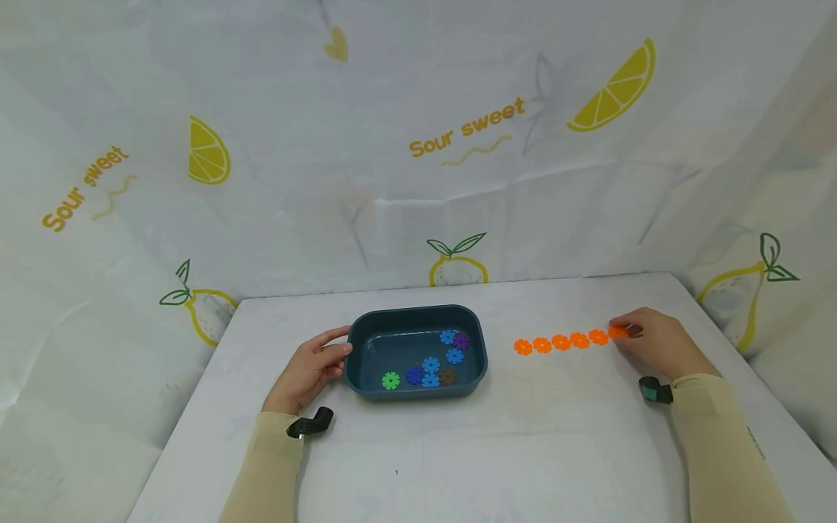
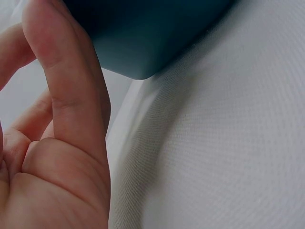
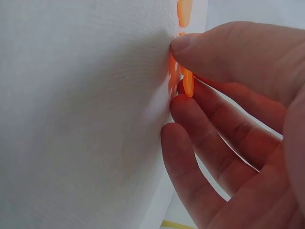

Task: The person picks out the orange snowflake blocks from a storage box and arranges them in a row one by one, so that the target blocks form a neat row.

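A dark blue-grey plastic tray (image 1: 371,396) stands on the table with several notched plastic discs inside, in blue, purple, brown and a green one (image 1: 390,380). At its left end, my left hand (image 1: 312,370) holds the side, thumb at the rim. The left wrist view has that hand (image 2: 66,114) close up beside the tray's wall (image 2: 138,62). To the right, my right hand (image 1: 657,341) pinches an orange notched disc (image 1: 617,332) at the right end of a row of orange discs (image 1: 561,342). In the right wrist view the pinched disc (image 3: 188,85) shows between thumb and fingers, low at the white cloth.
A white cloth covers the table (image 1: 523,450). Behind it hangs a white curtain (image 1: 294,218) printed with lemons and lettering. Black straps with small devices (image 1: 654,390) sit on both wrists, over beige sleeves.
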`<state>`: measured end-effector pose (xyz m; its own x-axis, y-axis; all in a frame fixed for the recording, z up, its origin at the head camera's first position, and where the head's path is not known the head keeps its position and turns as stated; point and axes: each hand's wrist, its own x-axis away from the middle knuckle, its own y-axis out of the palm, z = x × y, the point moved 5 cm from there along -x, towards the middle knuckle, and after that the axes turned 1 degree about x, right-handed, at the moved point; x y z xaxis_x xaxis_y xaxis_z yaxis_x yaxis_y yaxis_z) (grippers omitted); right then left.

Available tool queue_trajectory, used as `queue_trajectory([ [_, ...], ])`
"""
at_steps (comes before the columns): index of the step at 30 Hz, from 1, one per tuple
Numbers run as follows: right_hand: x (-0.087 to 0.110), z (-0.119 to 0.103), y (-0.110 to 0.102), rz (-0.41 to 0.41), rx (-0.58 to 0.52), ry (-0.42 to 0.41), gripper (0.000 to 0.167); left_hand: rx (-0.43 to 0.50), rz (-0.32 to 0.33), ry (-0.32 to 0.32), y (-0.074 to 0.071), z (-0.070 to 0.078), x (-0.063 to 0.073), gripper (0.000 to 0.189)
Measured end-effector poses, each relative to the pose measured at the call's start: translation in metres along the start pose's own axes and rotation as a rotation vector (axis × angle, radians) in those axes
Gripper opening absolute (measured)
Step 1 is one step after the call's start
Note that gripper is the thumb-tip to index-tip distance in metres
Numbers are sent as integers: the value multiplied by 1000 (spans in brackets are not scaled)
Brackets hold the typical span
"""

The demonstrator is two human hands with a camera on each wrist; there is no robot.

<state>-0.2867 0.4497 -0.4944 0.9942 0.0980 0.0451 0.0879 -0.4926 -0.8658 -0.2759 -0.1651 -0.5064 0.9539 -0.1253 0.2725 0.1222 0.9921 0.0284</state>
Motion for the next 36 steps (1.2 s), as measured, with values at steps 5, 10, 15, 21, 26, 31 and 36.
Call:
queue_trajectory([
  [5,-1,0,0,4,5,-2,40,-6,1,-2,0,0,1,56],
  [10,-1,1,0,-1,9,0,40,-7,-2,-2,2,2,1,56],
  [15,-1,3,0,1,3,-11,40,6,-9,4,3,3,0,57],
  [21,-1,4,1,1,-5,-12,40,8,-7,0,3,2,0,55],
  [26,0,5,-2,-4,-5,-2,41,5,-10,2,5,2,0,57],
  [31,3,6,-3,-10,-6,-2,41,2,-19,3,7,3,0,58],
  [36,2,6,-2,-7,-14,-5,41,11,-18,-5,7,4,0,56],
])
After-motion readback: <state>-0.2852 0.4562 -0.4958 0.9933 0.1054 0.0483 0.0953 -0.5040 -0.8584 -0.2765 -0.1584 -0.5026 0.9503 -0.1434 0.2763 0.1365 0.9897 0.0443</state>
